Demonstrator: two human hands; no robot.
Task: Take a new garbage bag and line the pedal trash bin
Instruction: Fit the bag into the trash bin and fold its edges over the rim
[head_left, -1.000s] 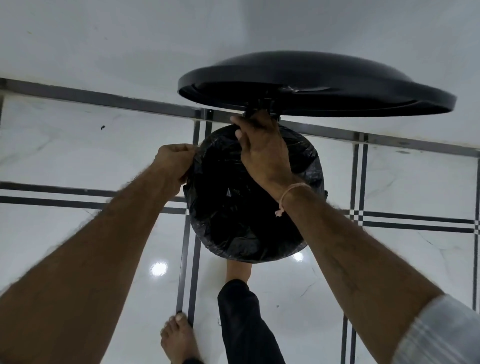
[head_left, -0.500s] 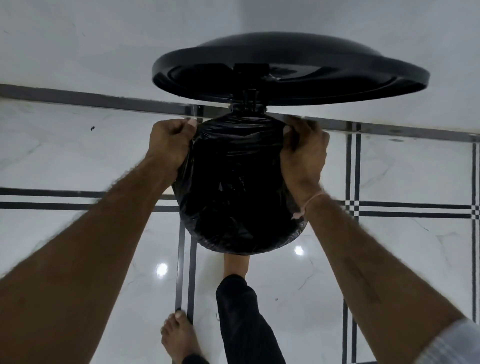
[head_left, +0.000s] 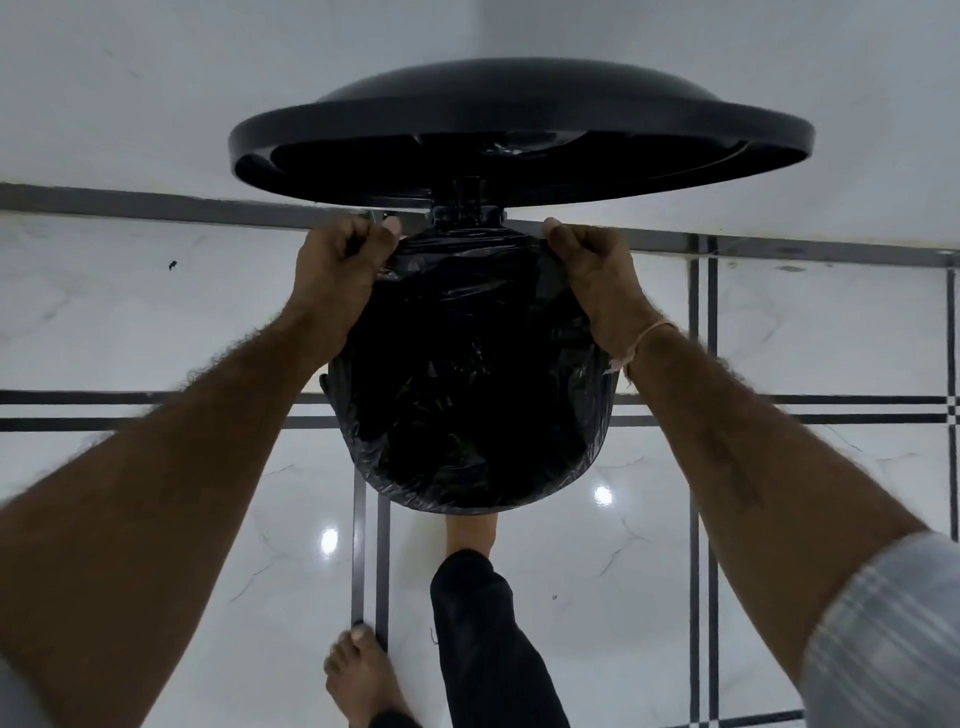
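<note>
A black garbage bag (head_left: 467, 395) fills the round mouth of the pedal trash bin, its edge folded over the rim at the front. The bin's black lid (head_left: 519, 135) stands raised above the far side, held up on its hinge (head_left: 467, 210). My left hand (head_left: 337, 270) grips the bag's edge at the far left of the rim. At the far right of the rim my right hand (head_left: 592, 275) pinches the bag's edge. The bin's body is hidden under the bag.
The bin stands on glossy white marble floor (head_left: 156, 322) with dark stripe inlays, close to a white wall (head_left: 156, 78). My right foot (head_left: 470, 535) reaches under the bin's front, its leg in dark trousers. My bare left foot (head_left: 363, 680) rests on the floor.
My right hand moved from the hinge area to the right side of the rim, then both hands slid along the rim toward the hinge, drawing the bag's edge with them.
</note>
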